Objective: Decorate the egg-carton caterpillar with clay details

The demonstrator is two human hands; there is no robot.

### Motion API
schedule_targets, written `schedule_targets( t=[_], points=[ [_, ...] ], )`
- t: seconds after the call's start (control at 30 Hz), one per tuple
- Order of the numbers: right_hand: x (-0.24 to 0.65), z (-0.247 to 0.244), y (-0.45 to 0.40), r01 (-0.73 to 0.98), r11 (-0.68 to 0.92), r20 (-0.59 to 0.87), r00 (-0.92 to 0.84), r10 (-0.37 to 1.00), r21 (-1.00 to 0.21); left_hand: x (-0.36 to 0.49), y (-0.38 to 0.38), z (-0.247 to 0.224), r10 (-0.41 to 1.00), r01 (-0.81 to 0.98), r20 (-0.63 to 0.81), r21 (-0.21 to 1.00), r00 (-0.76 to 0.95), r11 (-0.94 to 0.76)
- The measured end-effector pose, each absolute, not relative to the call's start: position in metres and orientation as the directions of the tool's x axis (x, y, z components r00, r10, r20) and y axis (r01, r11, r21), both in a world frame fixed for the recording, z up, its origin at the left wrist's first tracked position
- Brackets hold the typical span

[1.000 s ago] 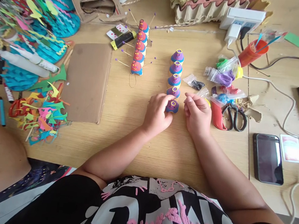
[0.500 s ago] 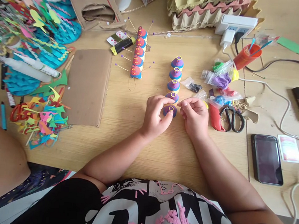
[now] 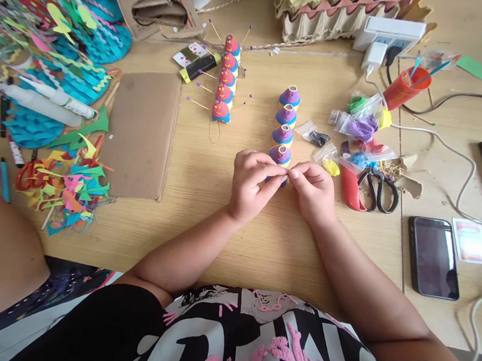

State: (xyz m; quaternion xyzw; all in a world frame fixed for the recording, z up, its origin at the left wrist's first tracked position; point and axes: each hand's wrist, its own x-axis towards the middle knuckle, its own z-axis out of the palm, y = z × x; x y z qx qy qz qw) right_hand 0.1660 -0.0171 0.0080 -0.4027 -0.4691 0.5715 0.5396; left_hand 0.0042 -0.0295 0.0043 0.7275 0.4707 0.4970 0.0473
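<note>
Fingertips of my left hand (image 3: 251, 184) and my right hand (image 3: 313, 189) meet in a pinch over the near end of a caterpillar-like row of purple-and-blue clay-covered cups (image 3: 286, 116), each topped with a yellow ring. Whatever lies between the fingertips is too small to make out. My hands hide most of the nearest cup. Farther left stands a second row of red-and-blue cups (image 3: 226, 79) with faces and purple-tipped sticks. Right of my hands are a bag of yellow clay (image 3: 329, 164) and red-and-black scissors (image 3: 371, 189).
A cardboard sheet (image 3: 142, 134) and a heap of coloured paper scraps (image 3: 75, 195) lie left. Egg trays (image 3: 341, 21) and a power strip (image 3: 388, 33) stand at the back; a phone (image 3: 434, 257) and cables are right. Another person's arm (image 3: 2, 250) rests at the left edge.
My left thumb and fingers have closed together, and my right fingertips have come over to meet them. The view has shifted slightly.
</note>
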Motion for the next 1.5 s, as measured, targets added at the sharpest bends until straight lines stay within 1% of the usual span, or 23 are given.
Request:
schedule_targets(
  t=[0.1, 0.2, 0.33, 0.5, 0.63, 0.77, 1.0, 1.07, 1.13, 1.23, 1.4, 1.5],
  points=[
    [0.1664, 0.0052, -0.0172, -0.263, 0.010, 0.048, -0.139, 0.989, -0.965, 0.0036, -0.0290, 0.0040, 0.718, 0.623, 0.694, 0.540, 0.052, -0.566],
    [0.1662, 0.0044, -0.0164, -0.279, -0.027, 0.023, -0.174, 0.984, -0.960, 0.0035, -0.0290, 0.0038, 0.747, 0.628, 0.664, 0.561, 0.048, -0.539],
    [0.1657, 0.0053, -0.0148, -0.328, -0.047, 0.012, -0.177, 0.984, -0.944, 0.0045, -0.0300, 0.0049, 0.770, 0.586, 0.637, 0.611, 0.036, -0.533],
    [0.1642, 0.0073, -0.0147, -0.396, -0.051, 0.025, -0.183, 0.983, -0.917, 0.0051, -0.0308, 0.0057, 0.760, 0.572, 0.649, 0.619, 0.012, -0.538],
    [0.1643, 0.0056, -0.0154, -0.349, -0.016, 0.040, -0.153, 0.987, -0.937, 0.0049, -0.0307, 0.0055, 0.773, 0.619, 0.634, 0.601, 0.016, -0.506],
    [0.1655, 0.0030, -0.0148, -0.278, 0.005, 0.034, -0.100, 0.994, -0.960, 0.0048, -0.0308, 0.0060, 0.769, 0.616, 0.639, 0.596, 0.025, -0.515],
    [0.1649, 0.0058, -0.0146, -0.322, -0.022, 0.018, -0.120, 0.993, -0.946, 0.0045, -0.0313, 0.0063, 0.768, 0.593, 0.641, 0.611, 0.019, -0.525],
    [0.1666, 0.0059, -0.0163, -0.286, -0.028, 0.008, -0.127, 0.992, -0.958, 0.0044, -0.0312, 0.0063, 0.760, 0.574, 0.649, 0.617, 0.015, -0.538],
    [0.1687, 0.0053, -0.0180, -0.215, -0.017, 0.008, -0.118, 0.993, -0.977, 0.0044, -0.0311, 0.0063, 0.759, 0.565, 0.651, 0.622, 0.011, -0.542],
    [0.1701, 0.0042, -0.0187, -0.148, 0.018, 0.031, -0.086, 0.996, -0.989, 0.0044, -0.0308, 0.0064, 0.772, 0.586, 0.635, 0.619, 0.019, -0.523],
    [0.1660, 0.0052, -0.0153, -0.284, 0.005, 0.022, -0.054, 0.998, -0.959, 0.0049, -0.0304, 0.0061, 0.756, 0.549, 0.654, 0.631, 0.003, -0.548],
    [0.1654, 0.0058, -0.0147, -0.289, -0.017, 0.001, -0.062, 0.998, -0.957, 0.0052, -0.0310, 0.0068, 0.757, 0.542, 0.653, 0.635, 0.003, -0.550]
  ],
)
